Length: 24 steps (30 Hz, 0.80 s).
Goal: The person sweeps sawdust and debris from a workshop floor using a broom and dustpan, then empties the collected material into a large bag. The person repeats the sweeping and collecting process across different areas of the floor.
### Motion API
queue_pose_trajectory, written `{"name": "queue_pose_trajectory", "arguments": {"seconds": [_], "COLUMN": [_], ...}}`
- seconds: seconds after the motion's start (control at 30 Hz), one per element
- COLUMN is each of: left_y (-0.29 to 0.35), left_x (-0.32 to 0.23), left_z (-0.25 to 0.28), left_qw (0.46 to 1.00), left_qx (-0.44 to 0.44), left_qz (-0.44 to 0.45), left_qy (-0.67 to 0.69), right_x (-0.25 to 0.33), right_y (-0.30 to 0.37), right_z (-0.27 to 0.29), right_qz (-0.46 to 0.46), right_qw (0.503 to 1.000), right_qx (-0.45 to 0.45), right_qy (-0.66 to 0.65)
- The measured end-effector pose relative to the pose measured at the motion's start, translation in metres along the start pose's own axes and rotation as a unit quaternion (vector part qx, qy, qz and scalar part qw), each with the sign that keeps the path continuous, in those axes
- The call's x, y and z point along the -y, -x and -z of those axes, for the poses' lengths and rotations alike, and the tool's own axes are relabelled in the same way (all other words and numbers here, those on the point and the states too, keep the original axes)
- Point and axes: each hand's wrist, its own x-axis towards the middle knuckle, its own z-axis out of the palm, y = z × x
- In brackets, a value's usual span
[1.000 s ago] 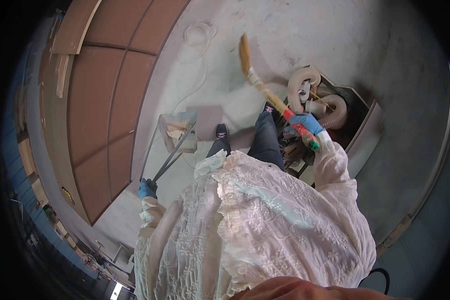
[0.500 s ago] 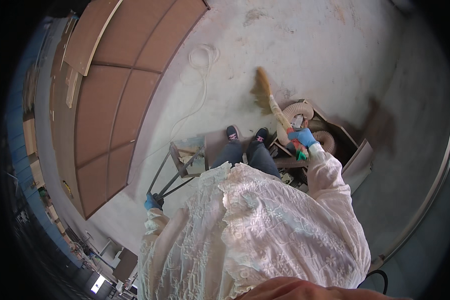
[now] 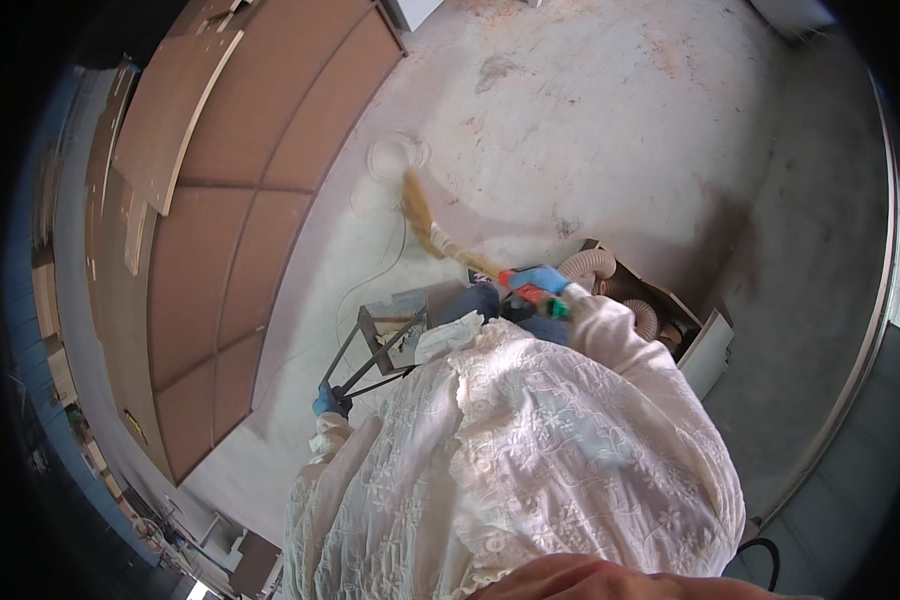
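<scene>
My right hand, in a blue glove, is closed round the red-wrapped grip of a short broom. The broom's yellowish bristles reach out over the floor ahead and to the left, near a pale cord. Down on the left, my blue-gloved left hand is wrapped round the dark bar handle of a long-handled dustpan. Its pan hangs beside my legs, with some light debris seemingly inside. My feet are mostly hidden behind the broom and my right arm.
To the right of my legs stands an open box with ribbed hoses in it. Large brown framed panels and loose boards line the left. A wall rises at the right. The grey floor has stains.
The broom has swung left with my right hand, from over the hose box to in front of my legs. My left hand and the dustpan have shifted slightly right, and the view has tilted.
</scene>
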Motion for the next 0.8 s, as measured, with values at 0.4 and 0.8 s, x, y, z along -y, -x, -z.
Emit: {"name": "queue_pose_trajectory", "arguments": {"seconds": [0.4,0.8], "left_y": [0.016,0.088], "left_x": [-0.083,-0.165], "left_z": [-0.084,-0.234], "left_qw": [0.997,0.982], "left_qx": [0.036,-0.037], "left_qz": [-0.059,-0.128], "left_qy": [0.016,0.130], "right_x": [0.098,0.245], "right_y": [-0.030,0.044], "right_z": [0.170,0.285], "right_qz": [0.019,0.212], "right_qw": [0.989,0.944], "right_qx": [-0.144,-0.131], "right_qy": [0.011,-0.218]}}
